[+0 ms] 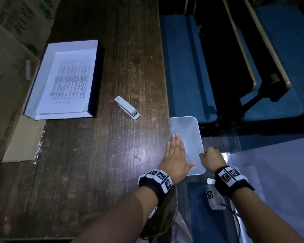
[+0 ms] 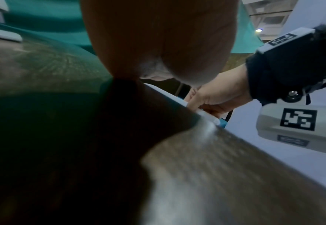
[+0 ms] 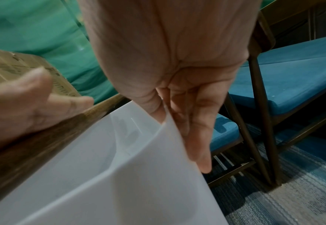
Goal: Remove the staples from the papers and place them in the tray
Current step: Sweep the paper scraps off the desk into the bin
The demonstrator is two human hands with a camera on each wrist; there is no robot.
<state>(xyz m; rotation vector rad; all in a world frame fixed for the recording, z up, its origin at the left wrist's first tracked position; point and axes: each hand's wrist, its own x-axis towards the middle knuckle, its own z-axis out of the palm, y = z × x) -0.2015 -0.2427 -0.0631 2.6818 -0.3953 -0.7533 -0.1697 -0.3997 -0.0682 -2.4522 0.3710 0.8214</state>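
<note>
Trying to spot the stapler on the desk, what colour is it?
White. The stapler lies on the dark wooden desk; the head view shows it best.

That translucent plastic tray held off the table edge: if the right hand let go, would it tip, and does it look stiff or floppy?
The tray hangs almost wholly past the table edge, so it would probably tip and drop. It holds its flat shape with only the right hand gripping its rim, so likely stiff and light. The left hand lies flat at its other side and might steady it.

right hand (image 3: 177,85) grip on tray (image 3: 138,175) rim
</note>
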